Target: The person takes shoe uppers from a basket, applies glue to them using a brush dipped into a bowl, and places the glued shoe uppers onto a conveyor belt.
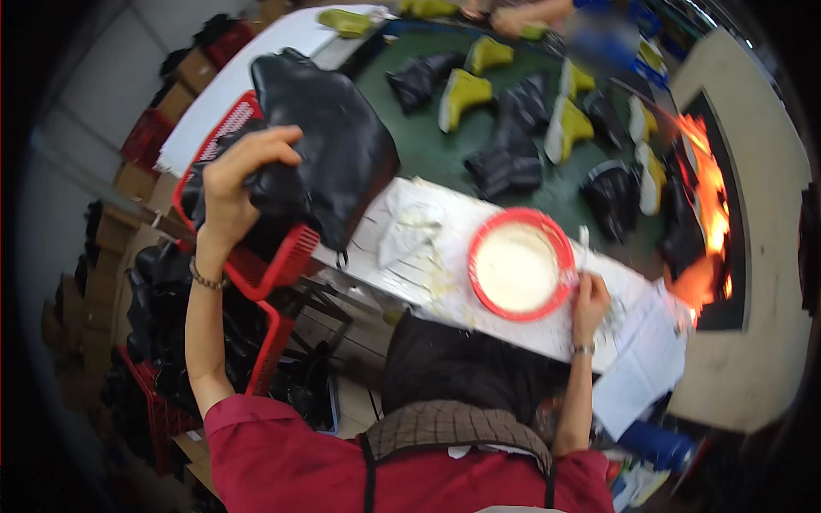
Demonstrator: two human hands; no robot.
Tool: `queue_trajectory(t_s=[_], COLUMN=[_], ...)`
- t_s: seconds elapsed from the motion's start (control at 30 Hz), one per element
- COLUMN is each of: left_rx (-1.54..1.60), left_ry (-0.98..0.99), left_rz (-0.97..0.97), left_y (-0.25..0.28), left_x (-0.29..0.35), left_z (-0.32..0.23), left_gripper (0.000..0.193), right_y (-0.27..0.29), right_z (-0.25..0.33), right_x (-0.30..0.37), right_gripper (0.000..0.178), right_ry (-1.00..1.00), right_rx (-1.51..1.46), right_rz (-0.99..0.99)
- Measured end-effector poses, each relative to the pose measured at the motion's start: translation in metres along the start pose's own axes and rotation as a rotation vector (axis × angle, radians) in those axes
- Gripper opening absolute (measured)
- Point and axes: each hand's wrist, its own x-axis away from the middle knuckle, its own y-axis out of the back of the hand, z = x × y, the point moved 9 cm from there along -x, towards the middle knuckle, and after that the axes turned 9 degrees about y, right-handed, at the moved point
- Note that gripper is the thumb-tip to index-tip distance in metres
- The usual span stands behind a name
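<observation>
Above the red basket [295, 263] on your left side, your left hand [233, 184] has its fingers curled over the edge of a black leather piece [338, 141], closed on it. The piece hangs to the right of that grip, its bulk spreading up and away from your fingers and its lower corner pointing down toward the white table [366, 238]. More dark material lies in the basket, just behind and below your wrist, which wears a beaded bracelet [208, 278].

Well apart from that hold, your right hand [590, 299] is at the right rim of a red bowl [500, 309] filled with a cream-white substance [513, 267]. Its fingers are bent together, but you cannot tell from this view whether they pinch something; a pale narrow object [584, 236] stands just beyond them. Between your two hands, left of the bowl, a crumpled white cloth [412, 231] lies on the table.

Beyond both grips stretches a green surface [419, 141] with dark boot pieces [505, 167] and yellow-green boot shapes [466, 96] scattered over it. To the right of your right hand, an orange glow [711, 201] fills an opening, and white papers [637, 376] lie nearer to you. Past the far end of the green surface, another person's hand [523, 19] shows.
</observation>
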Motion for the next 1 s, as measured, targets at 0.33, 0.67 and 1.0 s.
queue_trajectory(t_s=[0.33, 0.67, 1.0], left_rx=[0.208, -0.162, 0.365], left_ry=[0.266, 0.657, 0.832], left_rz=[0.96, 0.35, 0.115], left_y=[-0.21, -0.262, -0.258], left_x=[0.078, 0.103, 0.114], left_z=[0.061, 0.074, 0.139], left_gripper=[0.029, 0.119, 0.104], right_y=[0.011, -0.042, 0.016], right_z=[0.134, 0.166, 0.153], right_x=[-0.027, 0.009, 0.004], right_gripper=[0.02, 0.01, 0.019], right_ry=[0.315, 0.468, 0.2], right_rx=[0.333, 0.804, 0.456], right_rz=[0.236, 0.574, 0.363])
